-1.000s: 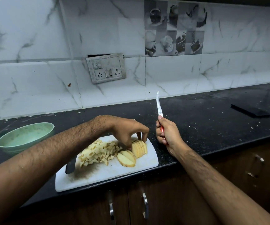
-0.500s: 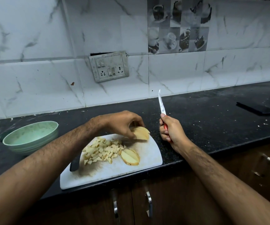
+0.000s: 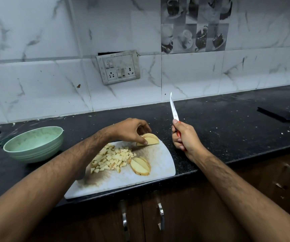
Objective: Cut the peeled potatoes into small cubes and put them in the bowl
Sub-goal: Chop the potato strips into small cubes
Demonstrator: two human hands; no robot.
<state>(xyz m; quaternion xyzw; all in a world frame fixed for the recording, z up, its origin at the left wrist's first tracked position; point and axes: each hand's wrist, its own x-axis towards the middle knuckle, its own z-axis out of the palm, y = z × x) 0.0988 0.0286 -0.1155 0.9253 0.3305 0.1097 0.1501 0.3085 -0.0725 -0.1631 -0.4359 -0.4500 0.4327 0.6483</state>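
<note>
- Kitchen: black speckled counter (image 3: 210, 123) against white marble-look wall tiles; a switch-and-socket plate (image 3: 118, 67) hangs askew on the wall. Dark wooden cabinet doors below.
- White cutting board (image 3: 119, 182) lies at the counter's front edge, stained brownish near the middle.
- On the board: a pile of potato cubes (image 3: 111, 158); just right of it a fanned stack of potato slices (image 3: 140, 165), lying flat.
- Left hand (image 3: 130, 131) curls over and pinches a second sliced stack (image 3: 149, 139) at the board's far corner, fingertips on its near side.
- Right hand (image 3: 186, 137) wraps the red handle of a knife (image 3: 173, 109), blade pointing up, well clear of the board.
- Pale green bowl (image 3: 34, 144) sits left of the board, apart from it; no potato visible inside.
- Handling, as judged: cut potato is firm but wet and starchy, so slices likely slide apart. Best held from above with fingers bracketing both sides, tips tucked back from the blade.
- Cubes are light and loose; scooping likely beats picking.
</note>
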